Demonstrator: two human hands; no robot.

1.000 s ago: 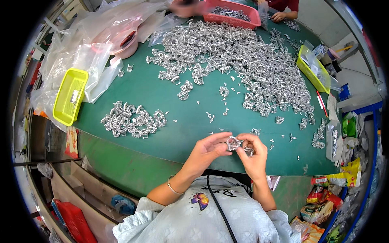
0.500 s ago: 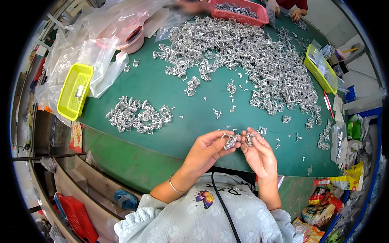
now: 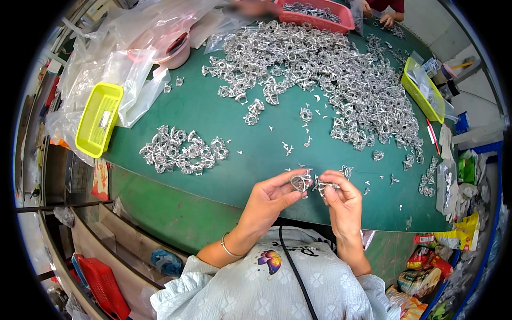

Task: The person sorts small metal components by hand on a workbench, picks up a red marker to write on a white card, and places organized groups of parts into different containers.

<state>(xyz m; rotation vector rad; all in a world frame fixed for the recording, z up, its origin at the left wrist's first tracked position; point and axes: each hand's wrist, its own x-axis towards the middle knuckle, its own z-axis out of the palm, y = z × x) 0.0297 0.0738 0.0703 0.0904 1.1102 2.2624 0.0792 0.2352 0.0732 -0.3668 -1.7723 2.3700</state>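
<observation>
Close to the table's near edge, my left hand [image 3: 269, 195] pinches a silvery ring-shaped metal casting [image 3: 300, 183], its round opening facing up toward me. A second silvery metal casting [image 3: 323, 186] is gripped between the thumb and fingers of my right hand [image 3: 345, 200]. A narrow gap separates the two castings. Just beyond my right fingers lies a small loose metal piece [image 3: 346, 172]. Tiny metal bits [image 3: 287, 149] are scattered on the green table [image 3: 256, 170] ahead of my hands. The finer shape of both held castings is partly covered by my fingers.
A large heap of similar castings [image 3: 314, 64] spreads over the far middle and right; a smaller pile [image 3: 181, 152] lies left. Yellow-green baskets [image 3: 84, 133] stand at both sides, a pink basket [image 3: 349, 20] at the back. Another person's hand [image 3: 389, 20] works at far right.
The casting in my left hand has turned, so its ring opening shows. My right fingers have curled over their casting, and the two castings have come slightly apart.
</observation>
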